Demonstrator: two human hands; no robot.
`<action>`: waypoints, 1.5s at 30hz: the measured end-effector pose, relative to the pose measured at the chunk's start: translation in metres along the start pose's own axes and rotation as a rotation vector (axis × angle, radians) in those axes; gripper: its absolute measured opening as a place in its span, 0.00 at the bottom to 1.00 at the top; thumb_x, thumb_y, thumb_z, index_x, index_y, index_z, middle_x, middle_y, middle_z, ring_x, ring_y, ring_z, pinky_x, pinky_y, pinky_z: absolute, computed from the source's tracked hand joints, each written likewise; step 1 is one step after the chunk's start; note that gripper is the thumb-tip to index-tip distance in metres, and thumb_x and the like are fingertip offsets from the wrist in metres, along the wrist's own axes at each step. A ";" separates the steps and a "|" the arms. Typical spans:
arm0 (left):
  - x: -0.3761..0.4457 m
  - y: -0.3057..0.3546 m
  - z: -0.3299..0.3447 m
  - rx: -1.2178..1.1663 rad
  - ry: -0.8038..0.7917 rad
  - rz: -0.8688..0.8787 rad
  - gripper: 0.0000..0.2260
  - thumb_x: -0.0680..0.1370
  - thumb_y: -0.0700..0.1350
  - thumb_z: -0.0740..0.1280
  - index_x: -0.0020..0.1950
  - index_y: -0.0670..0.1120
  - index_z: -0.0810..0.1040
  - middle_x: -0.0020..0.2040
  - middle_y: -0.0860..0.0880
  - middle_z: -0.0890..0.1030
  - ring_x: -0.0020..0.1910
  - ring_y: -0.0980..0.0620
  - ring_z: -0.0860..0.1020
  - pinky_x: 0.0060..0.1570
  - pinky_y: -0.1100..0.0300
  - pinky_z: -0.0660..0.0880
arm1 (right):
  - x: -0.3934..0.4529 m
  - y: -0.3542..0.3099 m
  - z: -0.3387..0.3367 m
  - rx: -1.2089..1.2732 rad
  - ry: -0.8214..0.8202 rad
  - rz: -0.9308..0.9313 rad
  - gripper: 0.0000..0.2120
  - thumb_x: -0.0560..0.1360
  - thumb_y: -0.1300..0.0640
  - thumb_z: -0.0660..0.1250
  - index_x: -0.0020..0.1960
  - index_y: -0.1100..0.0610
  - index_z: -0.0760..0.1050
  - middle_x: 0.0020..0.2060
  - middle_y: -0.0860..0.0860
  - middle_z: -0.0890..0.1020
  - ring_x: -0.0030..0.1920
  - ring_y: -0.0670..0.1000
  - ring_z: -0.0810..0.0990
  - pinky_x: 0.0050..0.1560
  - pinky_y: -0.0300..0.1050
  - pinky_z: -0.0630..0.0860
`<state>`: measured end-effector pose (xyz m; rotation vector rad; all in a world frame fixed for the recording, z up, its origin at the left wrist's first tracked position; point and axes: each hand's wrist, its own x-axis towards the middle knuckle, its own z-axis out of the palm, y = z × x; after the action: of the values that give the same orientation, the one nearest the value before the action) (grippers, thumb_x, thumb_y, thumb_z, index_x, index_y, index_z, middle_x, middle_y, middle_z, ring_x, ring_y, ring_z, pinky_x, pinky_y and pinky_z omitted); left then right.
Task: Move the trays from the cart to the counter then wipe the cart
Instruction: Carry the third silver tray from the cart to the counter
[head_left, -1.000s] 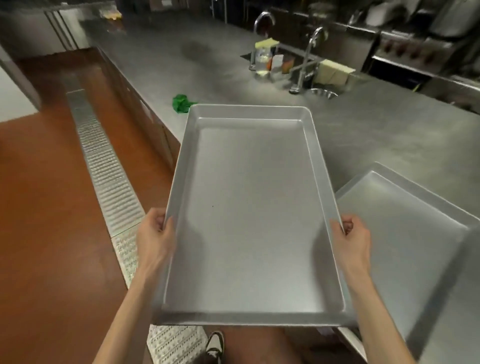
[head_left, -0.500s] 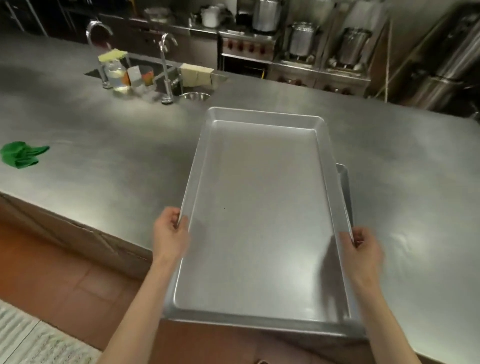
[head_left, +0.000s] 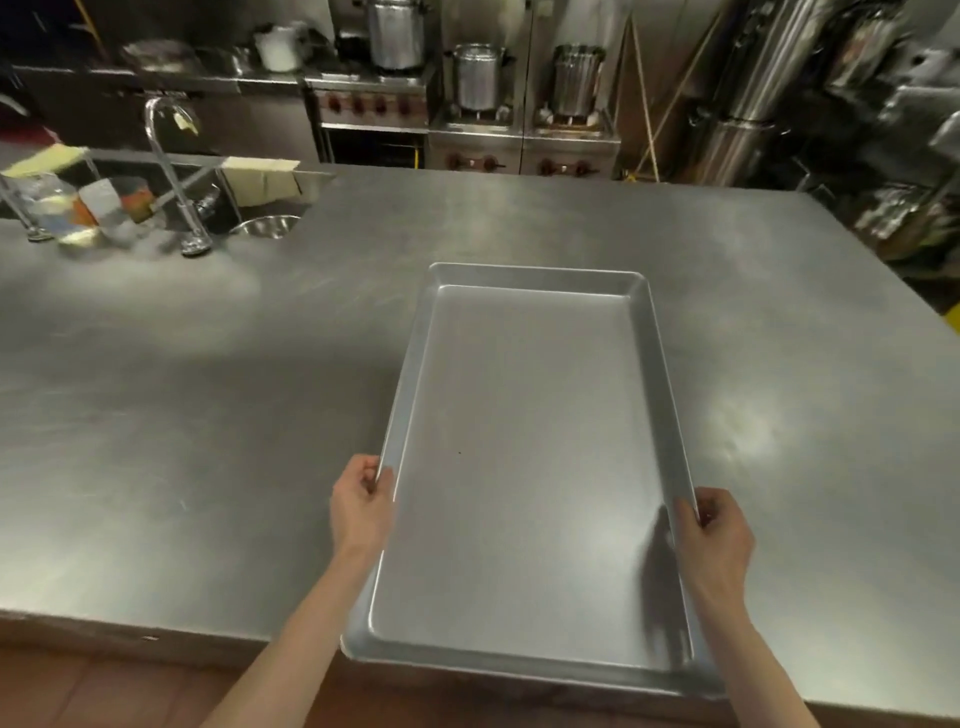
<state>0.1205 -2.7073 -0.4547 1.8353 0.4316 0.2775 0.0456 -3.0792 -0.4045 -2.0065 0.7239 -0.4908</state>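
While both hands grip, steady as it goes. Far left: sink (head_left: 260, 218) with tall faucet (head_left: 166, 171), well apart from the work. Left hand (head_left: 361, 512) clamps tray's (head_left: 530, 467) left rim, fingers curled under. Tray sits over counter (head_left: 208, 415), near end overhanging the front edge; resting or hovering, cannot tell. Right hand (head_left: 719, 535) grasps right rim likewise. Best practice, by judgement: keep level, lower far end first, slide forward until fully supported, let go together. Risk: clatter or tip if let go early.
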 end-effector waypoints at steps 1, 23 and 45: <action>0.003 -0.003 0.002 0.012 0.006 -0.004 0.08 0.81 0.36 0.69 0.44 0.47 0.78 0.33 0.47 0.75 0.32 0.49 0.69 0.36 0.57 0.68 | 0.002 0.003 0.003 -0.003 -0.003 0.010 0.02 0.78 0.61 0.68 0.47 0.59 0.77 0.35 0.56 0.81 0.36 0.55 0.78 0.35 0.45 0.70; 0.024 -0.053 0.036 0.359 0.044 0.027 0.04 0.80 0.35 0.66 0.49 0.42 0.79 0.40 0.40 0.81 0.40 0.39 0.78 0.44 0.48 0.75 | 0.035 0.055 0.065 -0.162 -0.039 0.063 0.04 0.80 0.59 0.65 0.48 0.59 0.75 0.39 0.53 0.79 0.40 0.58 0.76 0.43 0.48 0.69; 0.022 -0.067 0.031 0.540 0.124 0.154 0.05 0.76 0.31 0.70 0.40 0.35 0.81 0.40 0.38 0.72 0.40 0.36 0.74 0.47 0.45 0.74 | 0.035 0.075 0.088 -0.268 -0.051 -0.113 0.08 0.79 0.66 0.64 0.43 0.60 0.68 0.41 0.57 0.73 0.41 0.59 0.70 0.42 0.50 0.64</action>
<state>0.1425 -2.7074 -0.5285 2.3944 0.4835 0.4101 0.1016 -3.0771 -0.5113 -2.3116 0.6758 -0.4245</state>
